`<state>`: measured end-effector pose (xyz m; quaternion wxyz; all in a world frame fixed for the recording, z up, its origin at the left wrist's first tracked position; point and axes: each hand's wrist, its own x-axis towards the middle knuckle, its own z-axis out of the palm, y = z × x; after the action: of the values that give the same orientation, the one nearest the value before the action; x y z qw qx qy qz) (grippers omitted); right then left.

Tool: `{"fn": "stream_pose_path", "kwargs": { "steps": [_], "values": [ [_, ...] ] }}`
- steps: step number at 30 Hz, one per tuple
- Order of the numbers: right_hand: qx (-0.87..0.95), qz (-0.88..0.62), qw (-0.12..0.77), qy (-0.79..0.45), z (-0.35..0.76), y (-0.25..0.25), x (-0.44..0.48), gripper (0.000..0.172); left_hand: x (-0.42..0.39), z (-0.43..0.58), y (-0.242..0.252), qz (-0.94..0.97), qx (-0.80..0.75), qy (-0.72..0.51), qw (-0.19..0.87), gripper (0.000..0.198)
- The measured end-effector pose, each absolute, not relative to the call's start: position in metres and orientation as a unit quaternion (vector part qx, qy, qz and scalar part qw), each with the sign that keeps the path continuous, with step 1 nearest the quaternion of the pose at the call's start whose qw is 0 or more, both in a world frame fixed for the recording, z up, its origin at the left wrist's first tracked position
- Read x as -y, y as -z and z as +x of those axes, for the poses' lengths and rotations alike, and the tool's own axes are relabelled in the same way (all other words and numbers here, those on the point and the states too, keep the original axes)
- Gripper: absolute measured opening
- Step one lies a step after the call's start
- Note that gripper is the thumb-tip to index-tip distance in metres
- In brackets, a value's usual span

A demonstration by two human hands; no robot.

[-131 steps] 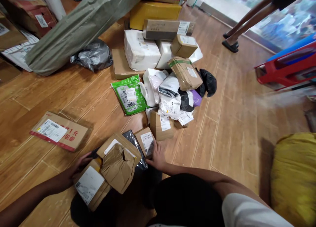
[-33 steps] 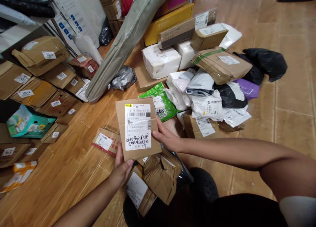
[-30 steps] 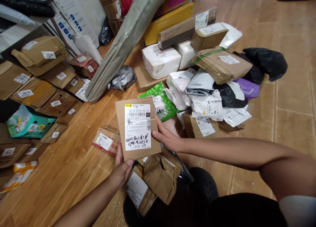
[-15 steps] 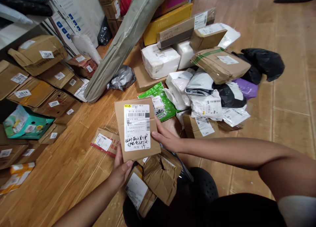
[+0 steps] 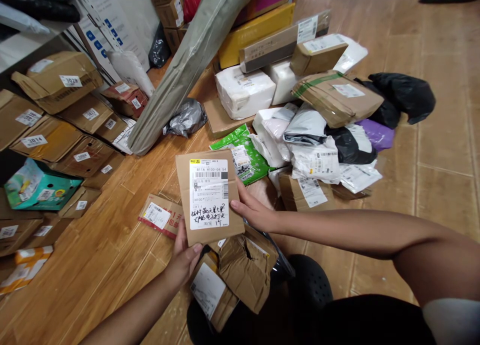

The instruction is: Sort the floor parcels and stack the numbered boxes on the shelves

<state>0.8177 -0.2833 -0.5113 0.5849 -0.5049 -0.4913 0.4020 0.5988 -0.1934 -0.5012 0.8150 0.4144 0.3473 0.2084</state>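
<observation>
Facing, at left, numbered cardboard boxes (image 5: pixel 80 147) in a stack with a teal carton (image 5: pixel 41 187) among them, then a flat red-edged parcel (image 5: pixel 159 216) on the wood floor (image 5: pixel 123 235) near the left hand (image 5: pixel 184 257). In the centre, gripping a small labelled cardboard box (image 5: pixel 210 197) by its lower left corner with that hand, and by its right edge with the right hand (image 5: pixel 255 210), thumbs in front and other fingers partly hidden. Holding it above a torn brown parcel (image 5: pixel 245 275). Facing, beyond and rightward, a green plastic bag (image 5: pixel 249 162), a green-striped box (image 5: pixel 333 100) and a black bag (image 5: pixel 408 97).
</observation>
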Motion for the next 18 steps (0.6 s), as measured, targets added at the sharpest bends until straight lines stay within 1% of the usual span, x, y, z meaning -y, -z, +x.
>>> {"fn": "stream_pose_path", "kwargs": {
  "steps": [8,18],
  "values": [
    [0.490,-0.512,0.579,-0.402,0.8186,0.5099,0.2832,0.088,0.1927,0.6008,0.5008,0.413,-0.343,-0.205,0.818,0.106],
    [0.486,-0.526,0.567,-0.408,0.8206,0.5165,0.2817,0.091,0.1898,0.6035,0.5035,0.418,-0.335,-0.200,0.821,0.104]
  ]
}}
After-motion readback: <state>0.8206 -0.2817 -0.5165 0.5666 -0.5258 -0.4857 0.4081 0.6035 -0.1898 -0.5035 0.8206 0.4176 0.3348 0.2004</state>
